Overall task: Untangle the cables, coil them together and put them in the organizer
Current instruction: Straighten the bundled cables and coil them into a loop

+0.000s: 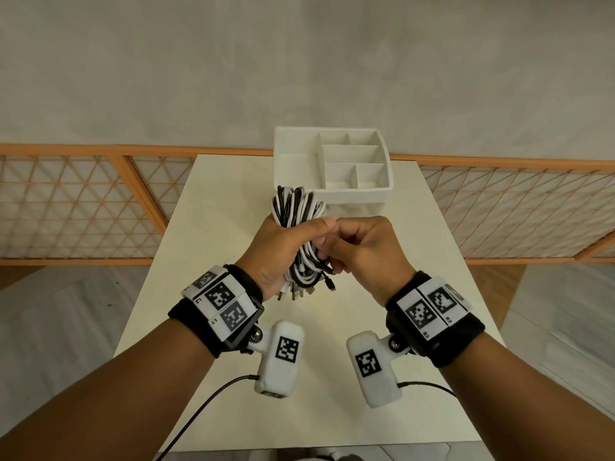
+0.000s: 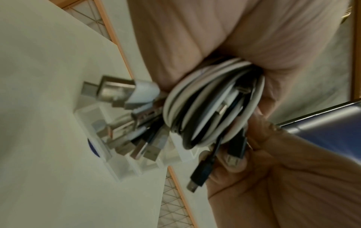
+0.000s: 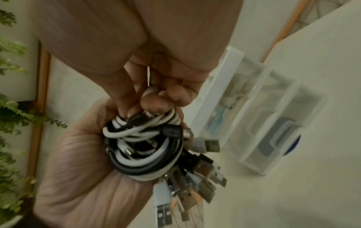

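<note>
Left hand [image 1: 283,251] is wrapped tight round the cables [image 1: 298,207], held above the table [image 1: 206,227] just before the organizer [image 1: 332,191]. Right hand [image 1: 362,251] pinches a black plug. The coil runs lengthwise away from the person, plugs nearest.

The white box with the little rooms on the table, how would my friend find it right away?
Look at the pale table and follow it to its far end, near the orange lattice fence. The white organizer sits there, just beyond the cable bundle that the left hand holds. It is the only thing standing on the table, and dividers split it into several open compartments.
</note>
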Demonstrator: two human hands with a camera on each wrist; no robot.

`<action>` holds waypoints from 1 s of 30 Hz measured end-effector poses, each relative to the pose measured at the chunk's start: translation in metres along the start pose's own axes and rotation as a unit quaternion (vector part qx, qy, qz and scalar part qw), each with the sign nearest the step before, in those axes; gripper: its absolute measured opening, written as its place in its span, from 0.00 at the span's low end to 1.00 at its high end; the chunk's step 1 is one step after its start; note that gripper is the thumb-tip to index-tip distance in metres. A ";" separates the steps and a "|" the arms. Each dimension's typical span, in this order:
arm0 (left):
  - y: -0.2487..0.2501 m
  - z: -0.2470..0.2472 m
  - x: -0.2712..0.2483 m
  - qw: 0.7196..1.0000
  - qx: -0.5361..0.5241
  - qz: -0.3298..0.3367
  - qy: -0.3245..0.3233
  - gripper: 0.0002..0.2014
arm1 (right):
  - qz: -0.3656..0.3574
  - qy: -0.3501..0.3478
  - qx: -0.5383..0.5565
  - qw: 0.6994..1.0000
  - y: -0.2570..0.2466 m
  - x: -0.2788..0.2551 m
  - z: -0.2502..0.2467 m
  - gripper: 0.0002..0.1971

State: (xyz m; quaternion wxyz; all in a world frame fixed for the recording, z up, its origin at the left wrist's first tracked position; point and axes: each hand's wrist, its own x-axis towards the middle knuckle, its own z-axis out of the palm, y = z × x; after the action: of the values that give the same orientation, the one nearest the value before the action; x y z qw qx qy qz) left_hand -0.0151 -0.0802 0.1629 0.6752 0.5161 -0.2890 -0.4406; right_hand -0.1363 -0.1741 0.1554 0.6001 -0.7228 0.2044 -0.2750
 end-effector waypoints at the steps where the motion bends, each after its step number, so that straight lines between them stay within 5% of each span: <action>1: 0.002 0.001 0.000 1.000 0.007 0.007 0.004 0.08 | -0.011 0.006 -0.005 1.000 -0.001 0.001 0.000 0.07; 6: 0.005 0.003 0.001 1.000 0.024 0.010 -0.002 0.03 | -0.033 0.033 -0.033 0.998 0.003 0.001 0.002 0.04; 9: 0.001 0.001 -0.001 1.000 0.015 -0.008 0.001 0.04 | -0.083 0.079 -0.168 0.979 0.010 0.006 -0.002 0.09; 12: -0.003 -0.003 -0.004 0.999 0.022 -0.027 -0.011 0.07 | -0.057 0.080 -0.226 0.969 0.014 0.007 -0.007 0.16; 18: -0.004 -0.004 -0.003 1.000 0.007 0.000 0.013 0.12 | -0.012 0.006 -0.151 0.988 0.010 0.004 -0.002 0.23; 24: -0.002 -0.005 -0.002 0.997 -0.063 0.002 0.050 0.15 | 0.086 -0.096 0.041 0.991 -0.003 0.004 0.000 0.49; 27: -0.002 0.000 -0.002 0.996 -0.039 0.027 0.072 0.11 | 0.046 -0.140 0.048 0.988 -0.004 0.003 0.018 0.59; 30: -0.003 0.002 -0.004 0.996 -0.042 0.013 0.071 0.12 | 0.019 -0.110 0.044 0.993 -0.002 0.006 0.026 0.58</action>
State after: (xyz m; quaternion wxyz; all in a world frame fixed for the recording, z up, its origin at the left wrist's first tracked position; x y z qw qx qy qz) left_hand -0.0187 -0.0780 0.1611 0.7212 0.5133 -0.2279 -0.4057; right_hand -0.1149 -0.1584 0.1546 0.6550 -0.7177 0.1387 -0.1914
